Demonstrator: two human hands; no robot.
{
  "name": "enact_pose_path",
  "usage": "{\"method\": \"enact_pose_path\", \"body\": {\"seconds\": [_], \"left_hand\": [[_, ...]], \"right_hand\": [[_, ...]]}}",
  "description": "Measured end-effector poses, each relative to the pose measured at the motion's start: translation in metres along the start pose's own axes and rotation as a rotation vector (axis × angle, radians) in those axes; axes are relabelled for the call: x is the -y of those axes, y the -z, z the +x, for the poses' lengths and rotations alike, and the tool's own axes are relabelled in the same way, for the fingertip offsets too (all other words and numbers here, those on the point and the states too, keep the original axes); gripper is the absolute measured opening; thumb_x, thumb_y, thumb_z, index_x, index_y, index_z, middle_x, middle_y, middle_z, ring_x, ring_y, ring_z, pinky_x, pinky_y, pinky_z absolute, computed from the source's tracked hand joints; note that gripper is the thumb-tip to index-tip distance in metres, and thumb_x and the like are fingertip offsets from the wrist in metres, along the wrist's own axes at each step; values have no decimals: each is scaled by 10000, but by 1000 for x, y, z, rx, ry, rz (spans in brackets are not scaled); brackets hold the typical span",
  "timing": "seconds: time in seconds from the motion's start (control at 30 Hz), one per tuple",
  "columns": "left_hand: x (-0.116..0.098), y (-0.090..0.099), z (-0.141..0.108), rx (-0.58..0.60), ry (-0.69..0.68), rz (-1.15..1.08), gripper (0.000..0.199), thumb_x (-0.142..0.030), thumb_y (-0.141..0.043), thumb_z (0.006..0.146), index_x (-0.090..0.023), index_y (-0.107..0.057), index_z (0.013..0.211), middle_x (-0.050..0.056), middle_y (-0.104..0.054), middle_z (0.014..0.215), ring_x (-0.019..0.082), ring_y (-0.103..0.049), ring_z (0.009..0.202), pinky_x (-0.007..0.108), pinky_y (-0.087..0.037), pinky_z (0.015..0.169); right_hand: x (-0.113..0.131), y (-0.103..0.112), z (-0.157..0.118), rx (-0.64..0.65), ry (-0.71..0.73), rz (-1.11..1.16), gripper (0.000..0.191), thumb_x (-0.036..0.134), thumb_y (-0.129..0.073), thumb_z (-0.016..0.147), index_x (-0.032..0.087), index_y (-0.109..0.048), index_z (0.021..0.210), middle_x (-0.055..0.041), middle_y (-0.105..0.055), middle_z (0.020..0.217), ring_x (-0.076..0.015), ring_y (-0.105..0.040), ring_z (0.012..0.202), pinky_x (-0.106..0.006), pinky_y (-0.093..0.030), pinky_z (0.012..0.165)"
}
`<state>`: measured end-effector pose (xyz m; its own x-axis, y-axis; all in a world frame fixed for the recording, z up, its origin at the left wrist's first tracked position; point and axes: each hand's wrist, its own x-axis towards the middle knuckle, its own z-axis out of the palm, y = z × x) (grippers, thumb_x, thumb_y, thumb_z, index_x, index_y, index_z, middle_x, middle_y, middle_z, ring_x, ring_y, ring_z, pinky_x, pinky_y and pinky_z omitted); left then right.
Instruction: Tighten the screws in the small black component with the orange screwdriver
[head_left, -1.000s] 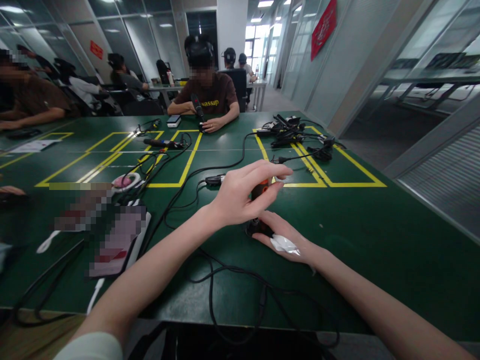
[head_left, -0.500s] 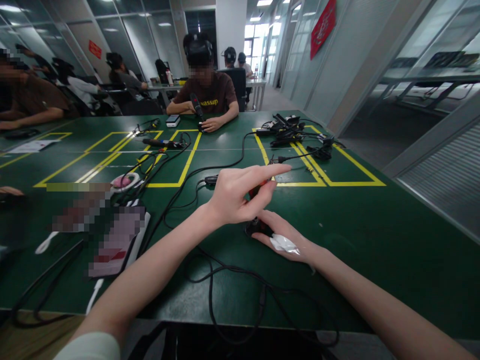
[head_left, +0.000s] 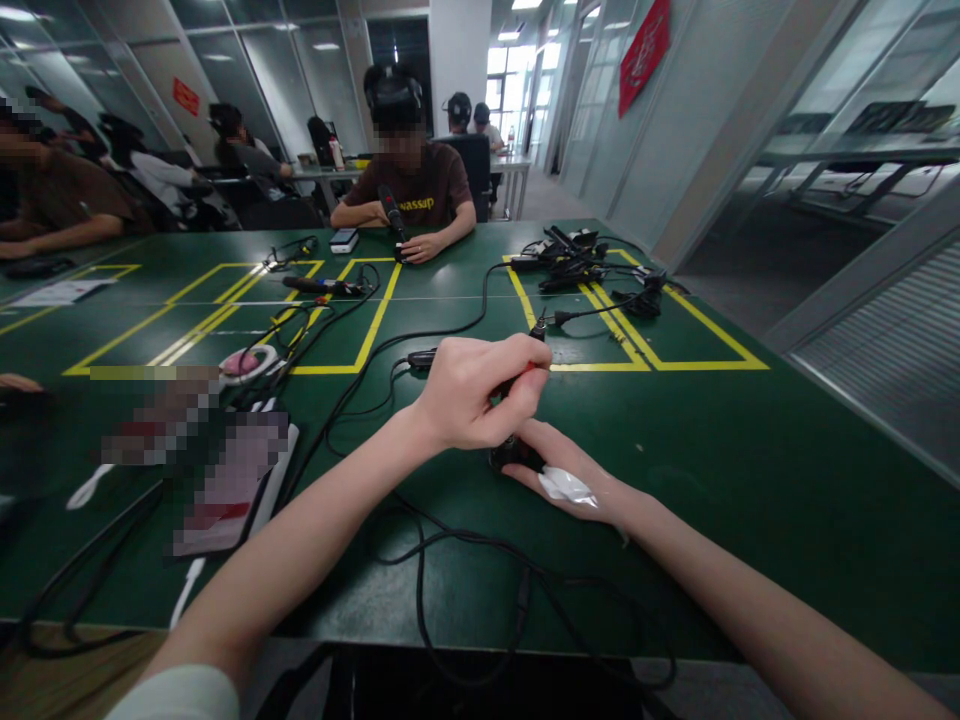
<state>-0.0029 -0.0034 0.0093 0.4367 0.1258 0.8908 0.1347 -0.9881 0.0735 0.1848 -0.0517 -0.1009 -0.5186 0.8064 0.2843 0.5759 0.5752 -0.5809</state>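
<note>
**Two hands close on a dark upright tool**

Black cable [head_left: 465, 540] loops across the near green table [head_left: 720, 470]. Beyond it, the right hand [head_left: 562, 468], white tape on it, pinches a dark piece [head_left: 501, 457] low at the tabletop. Just above, the left hand [head_left: 484, 390] curls its fingers around the tool [head_left: 513, 387]. Farther off lies a cord pile [head_left: 570, 262]; a person [head_left: 416, 190] sits opposite.

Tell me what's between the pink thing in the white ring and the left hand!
Black cables, yellow tape and a black connector lie on the green table between the pink thing and the left hand in the head view.
</note>
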Motion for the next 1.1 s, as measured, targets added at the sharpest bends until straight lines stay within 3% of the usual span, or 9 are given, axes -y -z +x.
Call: {"method": "enact_pose_path", "body": {"seconds": [0.1,0.17,0.27,0.4,0.63,0.8,0.9,1.1], "left_hand": [[-1,-2,0,-38,27,11,151,-280,-589,993,-159,-632,914,-27,-704,723,40,-557,534,172,-412,544],[-1,-2,0,-45,36,21,202,-322,-605,995,-169,-614,863,-50,-645,644,43,-533,513,177,-396,530],[0,-1,0,-9,3,24,308,-371,-460,1041,-176,-563,827,-48,-578,613,62,-498,486,212,-378,507],[1,0,0,41,-1,0,322,-301,-322,1045,-164,-579,907,-29,-604,650,80,-519,494,230,-404,516],[-1,-2,0,-5,44,33,171,-297,-556,999,-157,-651,1030,-14,-747,792,46,-593,546,174,-448,566],[-1,-2,1,-38,64,100,297,-365,-601,986,-184,-517,766,-78,-528,581,37,-485,469,185,-342,483],[-1,-1,1,-36,53,106,343,-370,-561,1005,-194,-454,731,-86,-440,555,41,-446,453,200,-312,472],[0,-4,0,-12,63,7,112,-181,-516,1004,-158,-604,939,11,-706,798,76,-641,674,185,-503,645]], "right_hand": [[0,0,0,5,-1,-3,193,288,-671,965,198,-617,1127,-99,-718,1057,-267,-652,892,-409,-542,793],[1,0,0,8,-6,1,180,287,-666,966,207,-619,1120,-93,-720,1050,-266,-653,885,-412,-543,793],[1,1,0,0,-6,12,195,290,-668,962,207,-620,1131,-99,-719,1061,-273,-658,898,-425,-548,811],[1,1,0,-2,-2,14,227,291,-665,963,201,-614,1165,-107,-714,1070,-273,-656,901,-422,-552,806],[0,-1,0,-1,-17,-6,176,280,-670,960,206,-632,1114,-93,-721,1041,-267,-652,889,-417,-549,803],[1,0,1,3,-15,-23,167,283,-672,961,205,-632,1104,-96,-725,1050,-271,-656,891,-419,-549,802],[0,0,1,3,-11,-26,174,282,-671,961,203,-626,1109,-97,-722,1038,-269,-654,877,-416,-554,789],[-2,0,0,6,11,-35,258,280,-673,962,197,-610,1198,-114,-722,1101,-291,-671,958,-451,-564,858]]}}
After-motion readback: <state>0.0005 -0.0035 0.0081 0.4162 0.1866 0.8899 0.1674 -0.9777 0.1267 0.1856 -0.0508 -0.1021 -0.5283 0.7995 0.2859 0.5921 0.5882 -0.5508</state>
